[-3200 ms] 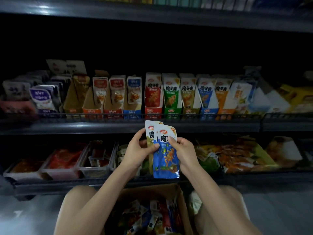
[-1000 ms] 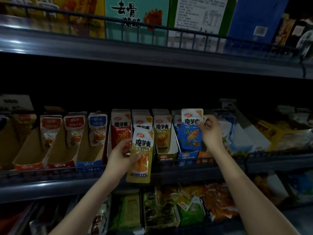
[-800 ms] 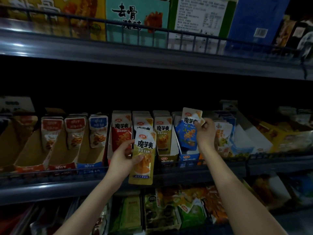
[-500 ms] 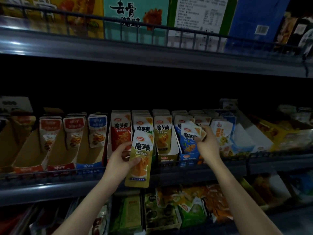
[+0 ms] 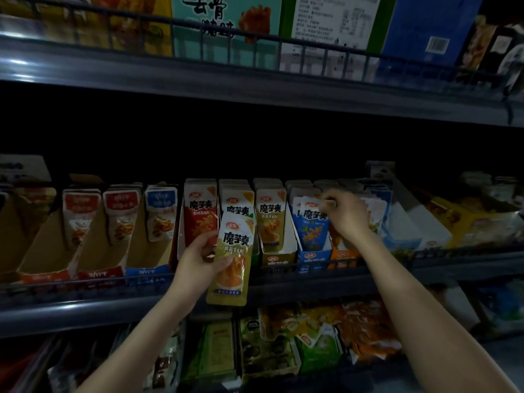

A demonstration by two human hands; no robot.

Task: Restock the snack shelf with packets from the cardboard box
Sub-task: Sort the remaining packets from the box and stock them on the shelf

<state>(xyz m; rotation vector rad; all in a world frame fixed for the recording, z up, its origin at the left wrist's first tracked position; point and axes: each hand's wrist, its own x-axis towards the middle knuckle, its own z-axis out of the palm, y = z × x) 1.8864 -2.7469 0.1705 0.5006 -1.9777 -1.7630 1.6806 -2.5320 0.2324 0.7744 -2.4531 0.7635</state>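
My left hand grips a yellow snack packet upright in front of the middle shelf, below the green and yellow display trays. My right hand pinches the top edge of a blue snack packet that stands in the blue display tray on that shelf. Red, green and yellow packets fill the trays between my hands. The cardboard box is out of view.
Three brown trays at the left of the shelf hold red and blue packets. Large boxes stand behind a wire rail on the upper shelf. Mixed green and orange bags fill the lower shelf. A wire rail runs along the middle shelf's front.
My right hand has lowered the blue packet from above the row down into the blue tray. My left hand keeps the yellow packet in nearly the same spot.
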